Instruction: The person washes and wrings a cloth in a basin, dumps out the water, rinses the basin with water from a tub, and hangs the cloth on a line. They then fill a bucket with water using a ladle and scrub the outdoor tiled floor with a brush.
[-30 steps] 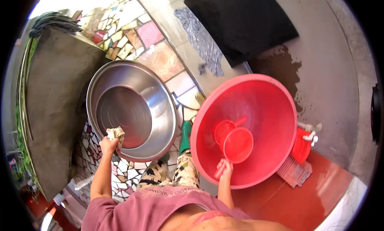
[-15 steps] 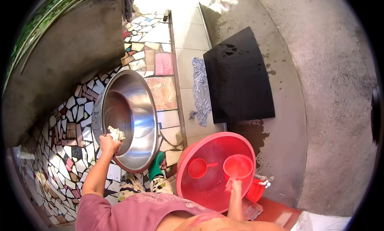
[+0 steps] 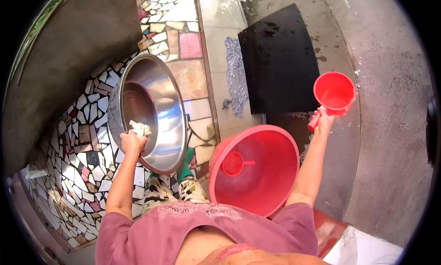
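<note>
Out to the right, my right hand (image 3: 325, 119) is closed round the handle of a red dipper (image 3: 334, 91), held above the wet concrete. Water drops show around its rim. My left hand (image 3: 132, 142) grips the near-left rim of a large steel basin (image 3: 173, 127), which is tilted on its side; a crumpled pale cloth (image 3: 140, 128) is held in the same hand. A large red plastic tub (image 3: 271, 173) stands in front of me, with a second red dipper (image 3: 232, 163) inside it.
A black rectangular panel (image 3: 280, 63) leans on the wet concrete ahead. Beside it a wrinkled grey cloth (image 3: 235, 77) lies on the tiled ledge (image 3: 220, 49). A concrete wall (image 3: 73, 58) rises on the left above the broken-tile floor (image 3: 103, 113).
My right hand has lifted the dipper out from over the red tub and swung it forward and right, with water splashing. My left hand still holds the basin rim and cloth.
</note>
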`<act>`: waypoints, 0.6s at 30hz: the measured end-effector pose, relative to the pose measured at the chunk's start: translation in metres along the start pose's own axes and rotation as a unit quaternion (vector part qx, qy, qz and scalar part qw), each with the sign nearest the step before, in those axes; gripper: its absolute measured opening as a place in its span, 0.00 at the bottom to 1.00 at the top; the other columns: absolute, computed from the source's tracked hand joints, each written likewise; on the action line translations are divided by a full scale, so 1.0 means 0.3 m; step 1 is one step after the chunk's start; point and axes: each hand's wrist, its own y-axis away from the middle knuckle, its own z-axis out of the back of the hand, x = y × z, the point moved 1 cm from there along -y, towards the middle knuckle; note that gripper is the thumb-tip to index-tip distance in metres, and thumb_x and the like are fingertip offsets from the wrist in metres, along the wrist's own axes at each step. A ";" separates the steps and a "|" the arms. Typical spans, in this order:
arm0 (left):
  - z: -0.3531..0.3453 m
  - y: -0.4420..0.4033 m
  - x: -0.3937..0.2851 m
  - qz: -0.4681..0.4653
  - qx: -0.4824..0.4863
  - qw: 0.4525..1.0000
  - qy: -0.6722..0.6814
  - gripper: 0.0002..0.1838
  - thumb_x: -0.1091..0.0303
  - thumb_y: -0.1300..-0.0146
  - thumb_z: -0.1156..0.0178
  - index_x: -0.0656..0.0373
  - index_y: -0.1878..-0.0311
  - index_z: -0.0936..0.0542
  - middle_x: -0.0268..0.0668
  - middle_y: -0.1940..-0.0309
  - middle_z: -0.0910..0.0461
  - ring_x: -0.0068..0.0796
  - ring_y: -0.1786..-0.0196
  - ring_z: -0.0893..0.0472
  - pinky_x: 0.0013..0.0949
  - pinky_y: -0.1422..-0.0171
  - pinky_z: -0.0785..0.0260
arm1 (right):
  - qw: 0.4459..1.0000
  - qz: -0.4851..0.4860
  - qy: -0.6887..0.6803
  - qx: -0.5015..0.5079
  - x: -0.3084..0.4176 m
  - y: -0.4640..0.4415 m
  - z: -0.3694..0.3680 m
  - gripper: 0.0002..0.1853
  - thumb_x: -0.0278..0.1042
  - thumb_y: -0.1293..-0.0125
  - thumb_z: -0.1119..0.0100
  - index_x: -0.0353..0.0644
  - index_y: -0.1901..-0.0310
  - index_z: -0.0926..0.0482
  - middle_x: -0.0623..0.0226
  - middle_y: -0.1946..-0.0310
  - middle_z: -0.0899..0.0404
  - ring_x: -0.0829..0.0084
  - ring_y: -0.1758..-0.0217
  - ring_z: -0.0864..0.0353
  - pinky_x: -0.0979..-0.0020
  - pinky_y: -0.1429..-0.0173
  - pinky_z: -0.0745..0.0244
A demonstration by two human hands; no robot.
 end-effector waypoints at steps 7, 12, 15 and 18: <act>-0.063 -0.049 -0.009 -0.046 -0.001 0.995 -0.085 0.33 0.48 0.61 0.41 0.62 0.53 0.23 0.61 0.56 0.27 0.56 0.54 0.23 0.45 0.50 0.30 | 0.877 -0.432 -0.209 0.010 -0.896 0.493 0.286 0.11 0.33 0.36 0.48 0.34 0.57 0.32 0.58 0.70 0.25 0.72 0.75 0.26 0.72 0.74 0.25; -0.054 -0.069 -0.033 -0.065 0.013 0.990 -0.126 0.35 0.44 0.60 0.43 0.65 0.54 0.23 0.62 0.57 0.24 0.58 0.52 0.25 0.44 0.46 0.32 | 0.783 -0.595 -0.168 -0.076 -1.309 0.839 0.399 0.13 0.31 0.38 0.48 0.39 0.53 0.34 0.56 0.70 0.25 0.67 0.75 0.25 0.70 0.77 0.26; -0.056 -0.073 -0.040 -0.075 0.013 0.988 -0.132 0.36 0.44 0.60 0.43 0.67 0.55 0.23 0.62 0.57 0.24 0.58 0.53 0.24 0.44 0.45 0.33 | 0.742 -0.642 -0.161 -0.104 -1.444 0.952 0.418 0.13 0.30 0.39 0.47 0.39 0.54 0.34 0.57 0.71 0.26 0.65 0.75 0.24 0.68 0.77 0.26; -0.053 -0.091 -0.034 -0.102 0.010 0.986 -0.131 0.36 0.43 0.60 0.42 0.68 0.56 0.22 0.61 0.59 0.23 0.57 0.53 0.23 0.44 0.45 0.33 | 0.726 -0.663 -0.171 -0.055 -1.588 1.055 0.440 0.13 0.30 0.39 0.46 0.39 0.54 0.33 0.56 0.70 0.25 0.64 0.73 0.22 0.67 0.76 0.25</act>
